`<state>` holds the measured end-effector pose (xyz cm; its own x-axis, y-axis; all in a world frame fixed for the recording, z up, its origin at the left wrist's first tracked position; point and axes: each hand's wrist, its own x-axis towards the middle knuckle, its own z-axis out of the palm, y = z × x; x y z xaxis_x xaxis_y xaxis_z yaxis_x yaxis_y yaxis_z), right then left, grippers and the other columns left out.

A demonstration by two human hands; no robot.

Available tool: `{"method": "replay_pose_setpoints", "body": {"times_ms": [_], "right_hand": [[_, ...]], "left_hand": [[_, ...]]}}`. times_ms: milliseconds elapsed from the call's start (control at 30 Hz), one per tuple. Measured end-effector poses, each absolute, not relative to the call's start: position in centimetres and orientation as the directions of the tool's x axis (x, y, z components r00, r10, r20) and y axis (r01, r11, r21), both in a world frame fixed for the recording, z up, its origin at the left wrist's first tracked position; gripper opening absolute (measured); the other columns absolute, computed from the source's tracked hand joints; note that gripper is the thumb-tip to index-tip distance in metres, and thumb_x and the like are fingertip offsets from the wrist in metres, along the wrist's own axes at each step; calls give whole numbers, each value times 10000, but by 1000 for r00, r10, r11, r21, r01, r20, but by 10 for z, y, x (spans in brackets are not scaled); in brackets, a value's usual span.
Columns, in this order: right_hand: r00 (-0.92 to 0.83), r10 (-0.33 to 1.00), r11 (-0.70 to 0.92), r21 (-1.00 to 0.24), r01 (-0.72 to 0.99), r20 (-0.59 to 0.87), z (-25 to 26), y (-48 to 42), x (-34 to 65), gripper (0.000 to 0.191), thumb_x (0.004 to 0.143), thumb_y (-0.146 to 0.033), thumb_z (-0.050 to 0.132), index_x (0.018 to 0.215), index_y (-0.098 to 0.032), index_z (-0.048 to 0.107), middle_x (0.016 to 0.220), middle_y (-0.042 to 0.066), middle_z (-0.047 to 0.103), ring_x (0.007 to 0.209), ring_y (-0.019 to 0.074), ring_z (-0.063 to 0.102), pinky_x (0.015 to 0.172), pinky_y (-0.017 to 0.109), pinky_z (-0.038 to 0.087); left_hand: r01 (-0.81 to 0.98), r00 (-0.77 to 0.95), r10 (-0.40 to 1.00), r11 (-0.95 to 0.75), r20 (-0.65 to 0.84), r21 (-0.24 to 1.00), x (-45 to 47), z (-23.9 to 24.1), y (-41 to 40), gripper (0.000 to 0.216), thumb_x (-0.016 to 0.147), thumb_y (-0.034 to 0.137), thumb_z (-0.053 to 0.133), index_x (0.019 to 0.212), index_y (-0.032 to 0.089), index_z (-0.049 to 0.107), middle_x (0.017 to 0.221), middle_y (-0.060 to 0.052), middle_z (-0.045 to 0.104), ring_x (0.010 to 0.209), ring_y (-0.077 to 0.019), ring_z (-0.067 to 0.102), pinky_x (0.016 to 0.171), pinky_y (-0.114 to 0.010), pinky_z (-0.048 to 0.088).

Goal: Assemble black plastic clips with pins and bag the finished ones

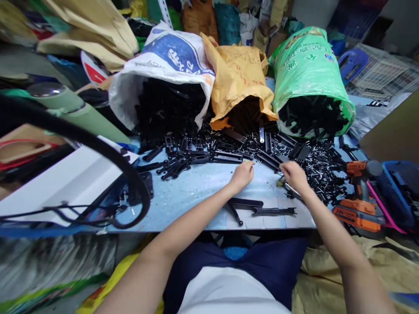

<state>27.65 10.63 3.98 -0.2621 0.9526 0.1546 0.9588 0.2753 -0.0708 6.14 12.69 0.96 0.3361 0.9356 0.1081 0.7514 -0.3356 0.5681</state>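
Black parts (pixel 193 158): seen from your head camera, they lie strewn along the far side of the blue table (pixel 183 187), and a hurried pick could drag neighbours along, since they overlap

Near strip (pixel 275 211): it lies close to the front edge, so a low sweep of your forearm might push it off

Pins (pixel 314 168): these small bits crowd the right side and could scatter if your right wrist brushes them

White sack (pixel 176 56), yellow sack (pixel 240 65), green sack (pixel 310 61): their mouths face you, and a bump could let more spill out

Left hand (pixel 242 175): your fingers are curled, with black parts just beyond their tips; you cannot tell here whether they grip anything

Right hand (pixel 293 176): these fingers are curled too, black parts just ahead, a metal rod (pixel 292 190) close beneath; any grip on it cannot be told
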Motion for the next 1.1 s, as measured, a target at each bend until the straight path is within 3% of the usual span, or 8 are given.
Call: {"method": "replay_pose_setpoints", "body": {"times_ms": [133, 233, 367, 533, 633, 733, 967, 1100], "right_hand": [[-36, 999, 34, 113, 993, 10, 48, 183, 282, 291, 869, -170, 360, 1021, -128, 604, 1040, 154, 620, 1018, 250, 505, 799, 340, 412], [43, 994, -25, 177, 984, -98, 44, 212, 279, 280, 815, -126, 434, 1037, -95, 601, 1025, 181, 629, 1044, 278, 504, 842, 390, 391], [68, 991, -49, 166, 985, -116, 40, 220, 280, 289, 772, -104, 466, 1023, -89, 608, 1042, 180, 622, 1044, 294, 511, 867, 423, 376], [64, 992, -50, -118, 992, 111, 37, 204, 290, 294, 758, -155, 481, 1017, -93, 605, 1001, 150, 610, 903, 251, 560, 808, 375, 425], [-59, 968, 141, -334, 932, 244, 38, 174, 290, 237, 762, -194, 498, 943, -140, 640, 962, 109, 597, 792, 204, 571, 728, 347, 468], [-181, 928, 317, -438, 841, 324, 43, 131, 278, 210, 800, -286, 519, 922, -191, 661, 972, 89, 589, 795, 191, 578, 671, 328, 490], [-303, 934, 353, -606, 713, 187, 47, 49, 242, 259, 820, -425, 539, 886, -192, 633, 765, 37, 653, 649, 149, 607, 610, 278, 504], [-353, 921, 374, -621, 689, 163, 40, 31, 233, 240, 839, -402, 522, 819, -194, 641, 746, 34, 674, 650, 146, 624, 553, 239, 497]], "left_hand": [[500, 106, 892, -430, 440, 752, 3, 2, 74, 180, 851, 177, 435, 894, 190, 609, 827, -34, 640, 772, -146, 623, 700, -269, 518], [431, -62, 903, -360, 426, 827, -21, -8, 42, 156, 852, 227, 463, 853, 179, 611, 792, -26, 630, 687, -125, 629, 644, -251, 530], [405, -147, 914, -292, 377, 866, -20, -19, 25, 189, 862, 269, 454, 844, 167, 611, 795, -34, 632, 660, -119, 635, 622, -247, 540], [537, -29, 859, -419, 512, 733, -12, -21, 23, 190, 876, 229, 437, 837, 177, 615, 794, -44, 661, 754, -140, 639, 682, -261, 540], [585, 80, 825, -493, 560, 643, -12, -20, 23, 212, 895, 221, 406, 871, 173, 611, 811, -50, 666, 782, -145, 637, 709, -269, 536], [609, 122, 816, -511, 566, 606, -15, -17, 23, 203, 898, 224, 411, 890, 160, 603, 797, -54, 661, 751, -141, 634, 679, -254, 530], [598, 276, 831, -542, 483, 591, -22, -5, 26, 158, 877, 199, 452, 844, 163, 602, 756, -36, 638, 708, -137, 619, 651, -245, 507], [658, 319, 844, -524, 431, 540, -21, -9, 30, 170, 876, 194, 452, 841, 158, 615, 747, -41, 650, 698, -145, 621, 638, -257, 496]]}}
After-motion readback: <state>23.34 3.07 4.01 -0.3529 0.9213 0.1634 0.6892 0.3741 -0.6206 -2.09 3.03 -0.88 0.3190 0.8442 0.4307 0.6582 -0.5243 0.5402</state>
